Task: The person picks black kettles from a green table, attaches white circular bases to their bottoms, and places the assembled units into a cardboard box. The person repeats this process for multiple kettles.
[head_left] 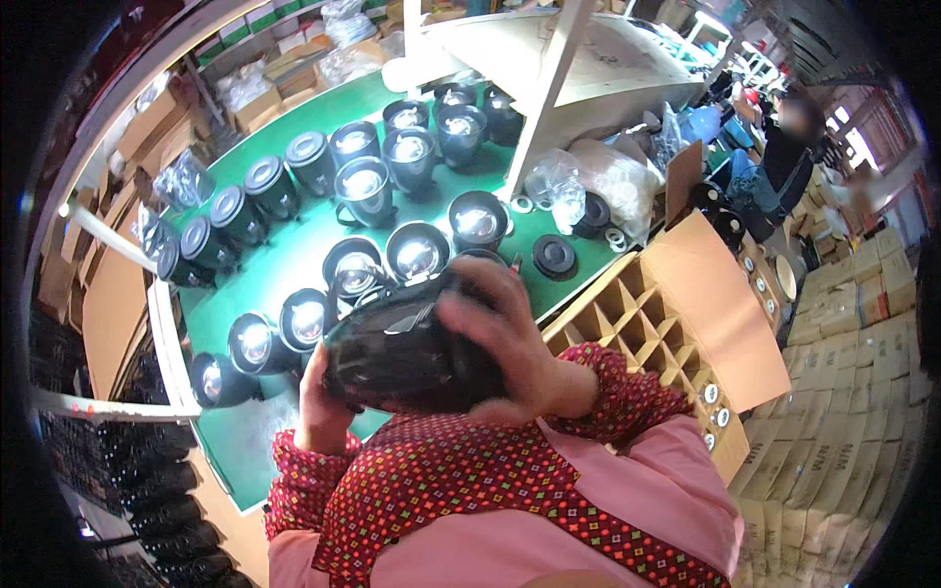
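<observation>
Close in front of me I hold a glossy black mug [397,353], tilted on its side, between both hands. My left hand [321,404] is closed round its left end. Against its right end my right hand [515,353] grips with curled fingers, slightly blurred by motion. The mug's mouth is hidden from this view. Just beyond it, on the green tabletop [240,299], stand open black mugs with shiny metal insides, among them one mug [417,253] behind my hands and another mug [478,221] to its right.
Several lidded black mugs [235,211] stand in a row at the far left. A loose black lid [555,257] lies near the white post [549,98]. At right is an open carton [647,318] with cardboard dividers. Stacked cartons [833,421] and a person [784,162] are beyond.
</observation>
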`<state>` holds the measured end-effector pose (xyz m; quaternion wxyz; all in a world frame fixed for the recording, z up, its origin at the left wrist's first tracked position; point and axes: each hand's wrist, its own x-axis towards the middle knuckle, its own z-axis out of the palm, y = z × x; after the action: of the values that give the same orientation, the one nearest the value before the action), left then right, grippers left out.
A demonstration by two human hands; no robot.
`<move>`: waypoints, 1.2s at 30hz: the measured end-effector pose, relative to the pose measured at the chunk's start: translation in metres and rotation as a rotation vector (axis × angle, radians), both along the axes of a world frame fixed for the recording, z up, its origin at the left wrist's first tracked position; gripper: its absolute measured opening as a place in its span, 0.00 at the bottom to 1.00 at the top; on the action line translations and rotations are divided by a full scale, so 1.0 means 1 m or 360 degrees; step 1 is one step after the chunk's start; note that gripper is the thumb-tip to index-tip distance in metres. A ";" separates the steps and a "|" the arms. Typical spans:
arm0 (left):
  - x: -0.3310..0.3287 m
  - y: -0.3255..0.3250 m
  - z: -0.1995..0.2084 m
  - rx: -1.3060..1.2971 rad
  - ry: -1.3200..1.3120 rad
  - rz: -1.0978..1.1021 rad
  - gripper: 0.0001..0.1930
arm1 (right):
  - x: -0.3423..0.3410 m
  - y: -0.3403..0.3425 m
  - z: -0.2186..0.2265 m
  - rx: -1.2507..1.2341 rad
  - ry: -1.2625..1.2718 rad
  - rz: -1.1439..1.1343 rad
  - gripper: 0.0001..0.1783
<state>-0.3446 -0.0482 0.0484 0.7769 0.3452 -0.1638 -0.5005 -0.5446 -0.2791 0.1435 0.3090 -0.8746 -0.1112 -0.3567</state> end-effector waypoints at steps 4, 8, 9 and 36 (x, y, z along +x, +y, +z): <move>-0.024 -0.010 0.031 0.0078 0.0263 -0.0118 0.34 | 0.007 -0.007 0.028 -0.0391 -0.0086 0.0544 0.46; -0.018 -0.001 0.003 0.0307 0.0673 -0.0201 0.28 | 0.017 0.004 0.062 -0.0670 -0.0098 0.0894 0.40; -0.026 -0.004 0.017 0.0310 0.0752 -0.0224 0.29 | 0.020 0.010 0.062 -0.0707 -0.0106 0.0981 0.38; -0.035 0.019 0.014 -0.0066 0.0162 -0.0013 0.29 | -0.018 0.034 0.021 -0.0108 -0.0015 0.0166 0.33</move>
<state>-0.3792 -0.0296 0.0625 0.7891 0.3025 -0.1358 -0.5171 -0.5625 -0.2451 0.1642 0.2968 -0.8759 -0.1700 -0.3402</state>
